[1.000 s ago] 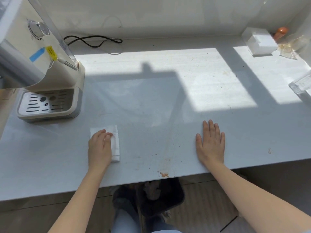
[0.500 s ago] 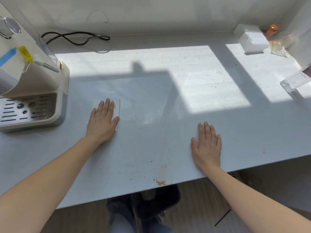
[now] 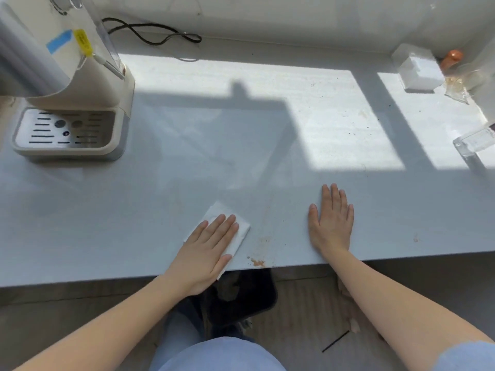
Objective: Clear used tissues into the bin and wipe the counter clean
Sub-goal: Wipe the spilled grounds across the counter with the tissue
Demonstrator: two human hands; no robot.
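My left hand [image 3: 206,250] lies flat, fingers together, pressing a folded white tissue [image 3: 235,231] onto the grey counter [image 3: 134,210] near its front edge. Only the tissue's far and right parts show past the fingers. An orange-brown stain [image 3: 257,262] marks the counter edge just right of the tissue, with fainter smears above it. My right hand [image 3: 330,219] rests palm down on the counter with nothing under it, fingers slightly spread. A dark bin [image 3: 241,295] with crumpled tissue inside stands on the floor under the counter edge.
A cream water dispenser [image 3: 67,103] with a drip tray stands at the far left, and a black cable [image 3: 155,33] loops behind it. A white box [image 3: 417,73], an orange object and clear plastic packets crowd the far right corner. A clear container [image 3: 476,143] sits at the right edge.
My left hand has slid the tissue from beside the dispenser toward me and to the right, close to the stain. My right hand has stayed flat in place.
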